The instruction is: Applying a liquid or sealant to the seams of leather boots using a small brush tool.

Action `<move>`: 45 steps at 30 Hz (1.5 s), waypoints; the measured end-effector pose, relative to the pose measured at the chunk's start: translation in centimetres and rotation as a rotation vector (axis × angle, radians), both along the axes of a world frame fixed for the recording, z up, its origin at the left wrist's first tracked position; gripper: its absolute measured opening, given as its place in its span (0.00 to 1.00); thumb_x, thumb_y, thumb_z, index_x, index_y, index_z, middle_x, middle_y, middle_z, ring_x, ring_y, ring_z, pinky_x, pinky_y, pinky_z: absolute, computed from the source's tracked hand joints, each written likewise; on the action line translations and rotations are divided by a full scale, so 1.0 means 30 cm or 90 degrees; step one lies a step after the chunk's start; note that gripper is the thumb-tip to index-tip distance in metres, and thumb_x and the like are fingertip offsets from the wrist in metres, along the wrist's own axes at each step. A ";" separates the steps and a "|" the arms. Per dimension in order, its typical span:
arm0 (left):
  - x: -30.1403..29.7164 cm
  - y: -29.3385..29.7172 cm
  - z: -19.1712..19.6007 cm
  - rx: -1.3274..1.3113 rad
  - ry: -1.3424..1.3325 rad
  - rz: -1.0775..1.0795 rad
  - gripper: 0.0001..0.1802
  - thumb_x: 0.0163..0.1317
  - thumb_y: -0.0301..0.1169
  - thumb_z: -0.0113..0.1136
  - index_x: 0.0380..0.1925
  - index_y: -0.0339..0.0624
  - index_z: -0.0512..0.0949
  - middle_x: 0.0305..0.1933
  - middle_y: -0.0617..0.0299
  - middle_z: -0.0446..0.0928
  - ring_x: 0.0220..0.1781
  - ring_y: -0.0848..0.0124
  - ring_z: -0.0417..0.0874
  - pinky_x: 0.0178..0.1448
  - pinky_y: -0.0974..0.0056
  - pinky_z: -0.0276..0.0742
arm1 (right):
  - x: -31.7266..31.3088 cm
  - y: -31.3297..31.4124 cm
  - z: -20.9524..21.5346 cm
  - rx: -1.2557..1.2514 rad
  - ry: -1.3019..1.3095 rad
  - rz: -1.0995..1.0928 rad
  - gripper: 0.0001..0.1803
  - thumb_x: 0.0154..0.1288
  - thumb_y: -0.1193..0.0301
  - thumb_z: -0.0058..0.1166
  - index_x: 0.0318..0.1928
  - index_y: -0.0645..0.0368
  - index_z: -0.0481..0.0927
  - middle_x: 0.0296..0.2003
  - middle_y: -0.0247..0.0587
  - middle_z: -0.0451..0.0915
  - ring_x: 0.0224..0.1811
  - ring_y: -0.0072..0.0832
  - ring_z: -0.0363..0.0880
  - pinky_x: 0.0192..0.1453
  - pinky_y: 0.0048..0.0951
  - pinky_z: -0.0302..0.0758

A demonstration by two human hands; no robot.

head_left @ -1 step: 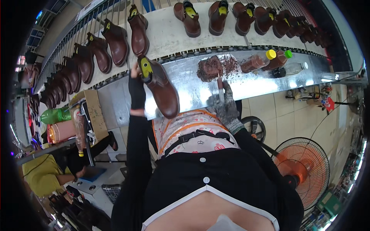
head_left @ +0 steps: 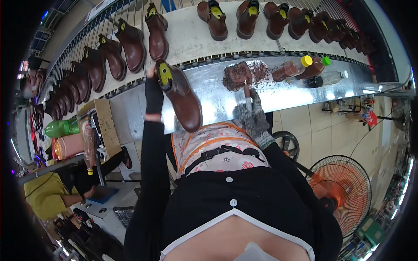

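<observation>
A brown leather ankle boot (head_left: 186, 102) with a yellow insole tilts toe-down over the near edge of the metal shelf. My left hand (head_left: 153, 98), in a black fingerless glove, grips it at the heel and collar; the boot hides part of the fingers. In a grey knit glove, my right hand (head_left: 256, 119) is closed around a slim, brown-stained brush-like tool (head_left: 247, 95). The tool's tip points at a crumbly, dark brown sponge-like block (head_left: 237, 75) and seems to touch its near edge. Brown crumbs lie beside the block.
Beyond the metal shelf (head_left: 296, 93), a conveyor (head_left: 185, 32) carries rows of brown boots. Right of the block lie brown-filled bottles (head_left: 288, 71) and a clear bottle (head_left: 333, 78). A cardboard box (head_left: 106, 126) stands left, a fan (head_left: 339, 193) right. Another person (head_left: 48, 195) sits lower left.
The boot and my left hand have shifted very slightly away from me. The tool in my right hand has tilted a little, its tip moving slightly left.
</observation>
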State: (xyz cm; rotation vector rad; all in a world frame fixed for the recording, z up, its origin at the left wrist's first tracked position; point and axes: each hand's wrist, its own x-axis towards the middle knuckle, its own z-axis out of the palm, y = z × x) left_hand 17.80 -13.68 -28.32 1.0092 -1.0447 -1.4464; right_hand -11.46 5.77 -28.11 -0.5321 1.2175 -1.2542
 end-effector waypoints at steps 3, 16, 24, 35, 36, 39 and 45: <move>-0.052 -0.146 0.034 0.156 0.013 -0.125 0.36 0.63 0.62 0.40 0.41 0.35 0.76 0.36 0.58 0.77 0.38 0.72 0.77 0.45 0.68 0.73 | -0.025 0.010 -0.017 0.102 0.174 0.155 0.34 0.66 0.76 0.44 0.69 0.44 0.47 0.36 0.36 0.71 0.30 0.20 0.71 0.27 0.20 0.70; -0.101 -0.058 0.216 -0.291 0.152 -0.396 0.51 0.50 0.77 0.22 0.15 0.37 0.74 0.20 0.60 0.72 0.35 0.69 0.68 0.59 0.61 0.53 | -0.010 0.024 0.105 0.038 0.208 0.076 0.35 0.63 0.79 0.46 0.68 0.50 0.48 0.33 0.37 0.75 0.26 0.18 0.71 0.26 0.20 0.71; -0.150 0.072 0.333 -0.446 0.134 -0.421 0.49 0.43 0.80 0.31 0.09 0.42 0.75 0.15 0.63 0.73 0.22 0.71 0.71 0.52 0.59 0.61 | -0.051 0.021 0.123 0.014 0.122 0.056 0.11 0.64 0.74 0.49 0.47 0.62 0.72 0.34 0.36 0.77 0.22 0.17 0.74 0.21 0.19 0.72; -0.192 0.109 0.366 -0.437 0.158 -0.527 0.44 0.43 0.78 0.43 0.09 0.43 0.74 0.15 0.64 0.73 0.23 0.71 0.71 0.49 0.61 0.63 | -0.096 -0.126 0.596 -0.370 0.562 0.364 0.13 0.57 0.76 0.49 0.42 0.63 0.80 0.34 0.39 0.81 0.33 0.26 0.78 0.37 0.25 0.74; -0.188 0.117 0.371 -0.434 0.155 -0.522 0.44 0.43 0.78 0.43 0.09 0.43 0.74 0.15 0.64 0.73 0.23 0.71 0.71 0.49 0.61 0.63 | -0.087 -0.135 0.618 -0.471 0.615 0.375 0.14 0.54 0.76 0.49 0.41 0.62 0.81 0.34 0.41 0.81 0.35 0.30 0.79 0.40 0.28 0.74; -0.189 0.118 0.368 -0.445 0.160 -0.531 0.44 0.43 0.78 0.43 0.09 0.43 0.74 0.16 0.64 0.73 0.25 0.71 0.71 0.49 0.61 0.63 | -0.079 -0.142 0.645 -0.437 0.640 0.416 0.16 0.50 0.69 0.52 0.41 0.60 0.82 0.36 0.42 0.81 0.38 0.37 0.79 0.44 0.34 0.73; -0.190 0.124 0.370 -0.438 0.154 -0.523 0.44 0.43 0.78 0.44 0.09 0.43 0.74 0.15 0.63 0.73 0.23 0.71 0.71 0.49 0.60 0.63 | -0.081 -0.156 0.641 -0.454 0.637 0.452 0.17 0.55 0.59 0.58 0.44 0.50 0.82 0.42 0.34 0.81 0.42 0.35 0.78 0.46 0.32 0.73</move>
